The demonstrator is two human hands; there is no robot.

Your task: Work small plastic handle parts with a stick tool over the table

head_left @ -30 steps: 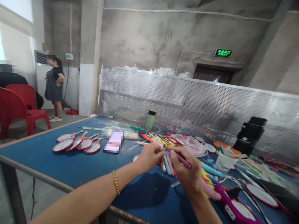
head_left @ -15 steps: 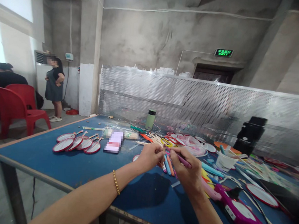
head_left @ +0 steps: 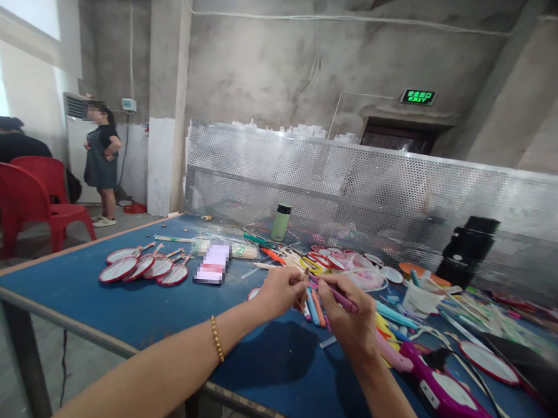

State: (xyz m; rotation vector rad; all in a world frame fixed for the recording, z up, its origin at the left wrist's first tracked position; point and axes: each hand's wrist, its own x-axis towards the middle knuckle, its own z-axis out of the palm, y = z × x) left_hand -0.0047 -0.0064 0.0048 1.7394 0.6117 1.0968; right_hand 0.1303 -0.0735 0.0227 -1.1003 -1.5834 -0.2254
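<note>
Over the middle of the blue table (head_left: 170,319) my two hands work close together. The fingertips of my left hand (head_left: 281,290) are pinched, with a small brown tip (head_left: 306,275) showing at them; the rest of that piece is hidden. My right hand (head_left: 355,316) is closed around a purple pen (head_left: 344,299), its front end pointing at the left fingertips. Beneath the hands lie several coloured pens, among them a blue pen (head_left: 312,307) and an orange pen (head_left: 319,308). A round white disc with a red rim (head_left: 253,293) is partly hidden behind my left wrist.
Red-rimmed round fans (head_left: 119,270) overlap on the left, beside a phone (head_left: 213,263). A green bottle (head_left: 282,223) stands near the perforated metal screen (head_left: 262,164). On the right are a white cup (head_left: 421,302) and a magenta glue gun (head_left: 456,396). A person (head_left: 103,156) stands far left.
Hardly anything differs. Both hands keep their grip and place, with only a very slight shift of the fingers and of the view.
</note>
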